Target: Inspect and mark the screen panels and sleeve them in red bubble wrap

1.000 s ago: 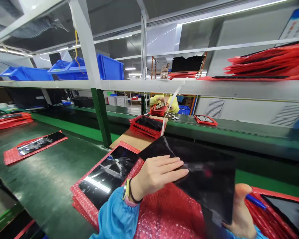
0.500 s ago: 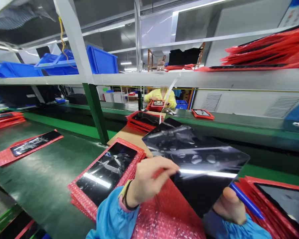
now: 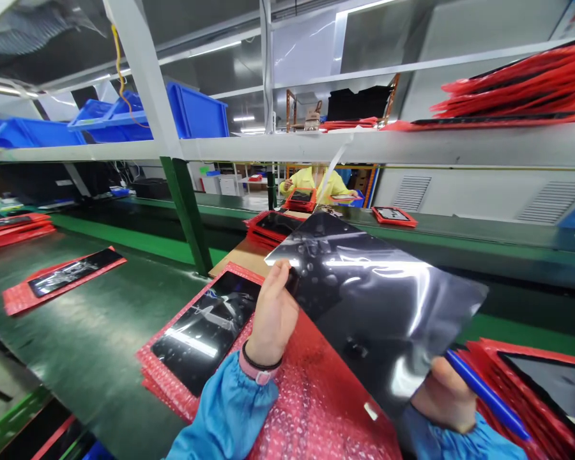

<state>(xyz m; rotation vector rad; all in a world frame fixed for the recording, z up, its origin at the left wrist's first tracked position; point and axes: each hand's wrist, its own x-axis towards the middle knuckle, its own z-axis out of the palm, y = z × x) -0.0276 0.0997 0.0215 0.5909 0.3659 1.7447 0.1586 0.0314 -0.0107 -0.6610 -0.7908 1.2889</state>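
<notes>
black glossy panel (image 3: pixel 378 306) gripped by left hand (image 3: pixel 273 322) and right hand (image 3: pixel 443 396)

We note bright, even light from overhead strip lights (image 3: pixel 211 48) at eleven o'clock, hard white glare on the black glossy panel (image 3: pixel 378 306) at four o'clock, faint soft shadows, strong wide-angle bending toward the frame edges, and only slight softness overall.

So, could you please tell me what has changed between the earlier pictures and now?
The left hand moved from lying across the black panel to gripping its edge, and the panel tilted upward. The right hand still supports it from below, with the blue pen. The red bubble-wrap stack stayed put.
</notes>
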